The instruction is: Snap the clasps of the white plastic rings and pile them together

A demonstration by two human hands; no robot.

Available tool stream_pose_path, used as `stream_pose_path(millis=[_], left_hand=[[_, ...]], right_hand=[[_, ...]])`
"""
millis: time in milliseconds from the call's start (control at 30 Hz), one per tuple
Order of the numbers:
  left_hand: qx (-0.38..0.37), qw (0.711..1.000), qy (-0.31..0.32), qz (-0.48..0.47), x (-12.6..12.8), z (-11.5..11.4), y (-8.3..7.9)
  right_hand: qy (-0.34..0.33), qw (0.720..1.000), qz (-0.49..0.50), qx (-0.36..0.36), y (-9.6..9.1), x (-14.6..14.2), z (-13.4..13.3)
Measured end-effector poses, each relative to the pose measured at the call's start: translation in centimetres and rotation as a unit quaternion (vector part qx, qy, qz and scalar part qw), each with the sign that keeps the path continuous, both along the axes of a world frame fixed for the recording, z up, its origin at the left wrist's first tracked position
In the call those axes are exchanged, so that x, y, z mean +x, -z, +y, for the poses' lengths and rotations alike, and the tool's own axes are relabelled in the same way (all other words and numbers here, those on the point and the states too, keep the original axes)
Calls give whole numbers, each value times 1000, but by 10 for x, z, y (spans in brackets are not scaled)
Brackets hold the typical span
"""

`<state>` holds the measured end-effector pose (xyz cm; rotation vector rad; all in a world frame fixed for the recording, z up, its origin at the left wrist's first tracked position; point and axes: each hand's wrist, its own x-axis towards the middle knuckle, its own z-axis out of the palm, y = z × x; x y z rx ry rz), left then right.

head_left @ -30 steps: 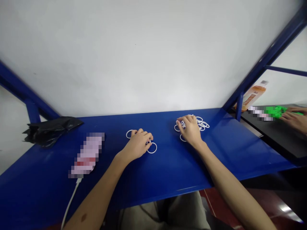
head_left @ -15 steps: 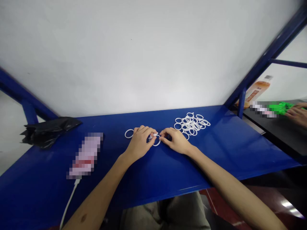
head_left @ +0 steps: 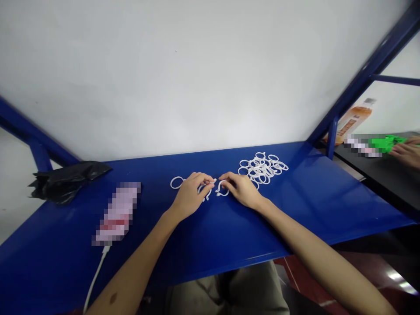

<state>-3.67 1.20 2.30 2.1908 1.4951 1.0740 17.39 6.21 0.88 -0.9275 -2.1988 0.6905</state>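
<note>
My left hand [head_left: 190, 194] and my right hand [head_left: 241, 190] meet at the middle of the blue table [head_left: 203, 236]. Each pinches a thin white plastic ring: the left one grips a ring [head_left: 205, 191] under its fingers, the right one holds an opened ring [head_left: 222, 189] just beside it. The two rings almost touch. Another white ring [head_left: 176, 183] lies flat left of my left hand. A pile of several white rings [head_left: 262, 166] lies behind and to the right of my right hand.
A crumpled black bag [head_left: 65, 178] sits at the table's far left. A pixelated flat object [head_left: 117, 213] with a white cable [head_left: 95, 278] lies left of my arm. Right, another person's hand [head_left: 405, 151] works at green parts [head_left: 383, 143] on a black table; an orange bottle [head_left: 352, 120] stands there.
My right hand left the ring pile and came left with a ring to meet my left hand. The ring it holds now looks spread open.
</note>
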Motion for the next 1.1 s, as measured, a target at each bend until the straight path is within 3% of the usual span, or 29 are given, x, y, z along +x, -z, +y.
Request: stream_pose_path(millis=[167, 500, 800, 1100], left_hand=[[49, 987, -4, 156, 0, -1, 3], [94, 983, 41, 152, 4, -6, -1], [108, 977, -5, 182, 3, -3, 3], [170, 962, -24, 212, 4, -4, 8]], right_hand=[[21, 1000, -6, 9, 0, 2, 0], [67, 996, -50, 13, 0, 2, -2], [-13, 997, -23, 67, -1, 2, -2], [-63, 995, -27, 76, 0, 0, -6]])
